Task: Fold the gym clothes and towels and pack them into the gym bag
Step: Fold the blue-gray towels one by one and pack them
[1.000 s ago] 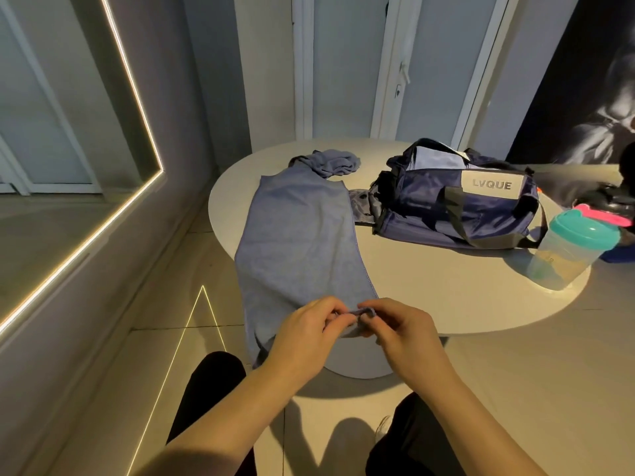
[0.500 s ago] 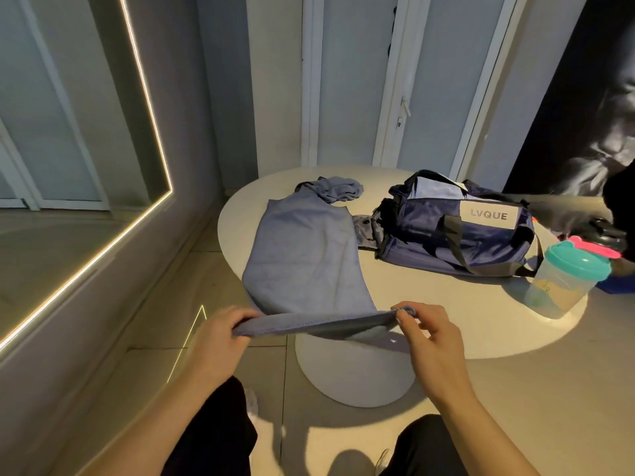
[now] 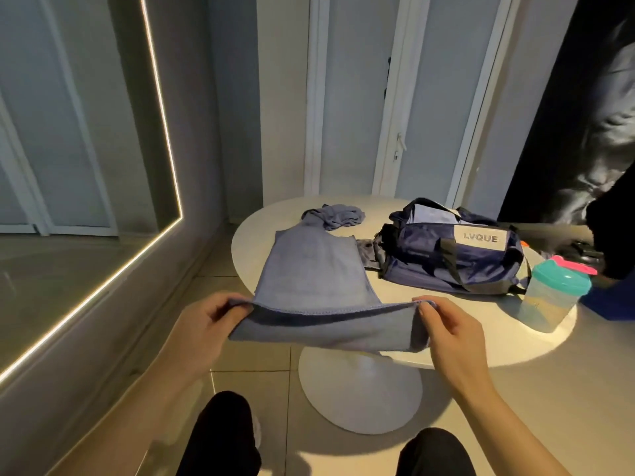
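Note:
A long blue-grey towel [image 3: 314, 273] lies on the round white table [image 3: 446, 324], its far end bunched near the table's back edge. My left hand [image 3: 206, 319] pinches the towel's near left corner and my right hand [image 3: 446, 324] pinches the near right corner. The near edge is lifted and stretched taut between them, off the table's front edge. A navy gym bag [image 3: 450, 255] marked LVQUE sits to the right of the towel, its top open with light fabric showing inside.
A clear shaker bottle [image 3: 553, 293] with a teal lid and pink cap stands at the table's right edge. A dark item [image 3: 366, 252] lies between towel and bag. A lit mirror [image 3: 68, 166] covers the left wall. My knees are below the table.
My hands were together at the towel's near edge, then moved apart to its two corners. The edge is now raised and pulled taut, and the view has tilted upward.

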The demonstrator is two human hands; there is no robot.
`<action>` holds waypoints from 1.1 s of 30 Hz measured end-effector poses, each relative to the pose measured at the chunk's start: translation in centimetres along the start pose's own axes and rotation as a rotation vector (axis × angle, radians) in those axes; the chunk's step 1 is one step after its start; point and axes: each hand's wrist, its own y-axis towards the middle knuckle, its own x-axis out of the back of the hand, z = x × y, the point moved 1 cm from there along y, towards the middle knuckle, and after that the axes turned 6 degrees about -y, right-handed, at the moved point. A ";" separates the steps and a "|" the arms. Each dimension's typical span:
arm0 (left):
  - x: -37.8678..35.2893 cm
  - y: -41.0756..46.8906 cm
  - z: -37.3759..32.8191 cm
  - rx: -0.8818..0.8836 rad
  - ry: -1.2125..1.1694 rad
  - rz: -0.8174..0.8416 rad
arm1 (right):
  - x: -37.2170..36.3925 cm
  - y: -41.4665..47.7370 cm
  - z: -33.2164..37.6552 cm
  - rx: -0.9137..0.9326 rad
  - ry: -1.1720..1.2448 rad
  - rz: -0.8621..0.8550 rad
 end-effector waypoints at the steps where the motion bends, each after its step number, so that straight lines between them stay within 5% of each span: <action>1: 0.2 0.0 -0.1 -0.009 -0.018 -0.006 | 0.1 0.2 0.2 -0.002 0.002 0.000; 18: -3.4 21.0 6.7 0.092 0.019 0.053 | -12.7 21.1 -3.8 -0.141 -0.141 0.076; 33: -11.4 41.1 21.2 0.252 0.113 0.013 | -25.0 38.7 -15.7 -0.307 -0.389 0.221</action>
